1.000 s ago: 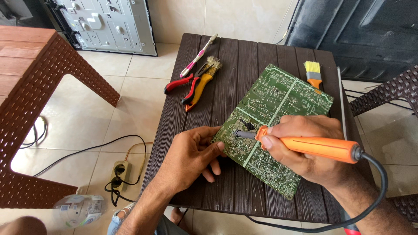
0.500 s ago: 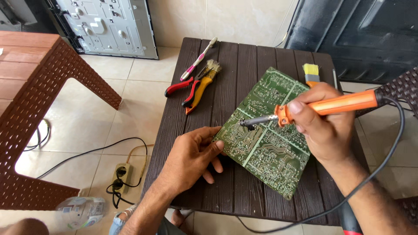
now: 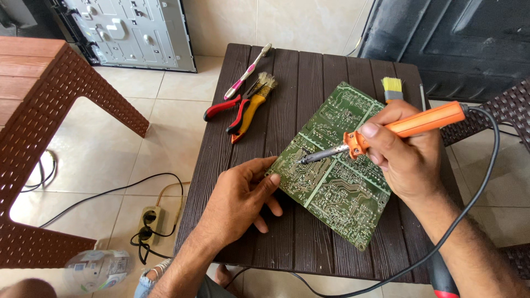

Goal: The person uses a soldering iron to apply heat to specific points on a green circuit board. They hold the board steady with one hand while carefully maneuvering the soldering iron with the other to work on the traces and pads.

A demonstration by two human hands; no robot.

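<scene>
A: The right hand (image 3: pixel 406 157) gripped the iron (image 3: pixel 386 134), its tip over the board's (image 3: pixel 337 176) left half, mid-table (image 3: pixel 287 94).

B: And the left hand (image 3: pixel 243 201)?

A: Open, fingertips pinning the board's near-left edge. Those sat close to the tip; a slip could have burned them, I judged.

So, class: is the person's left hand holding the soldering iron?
No. The orange-handled soldering iron is in the right hand; the left hand rests at the edge of the green circuit board.
</scene>
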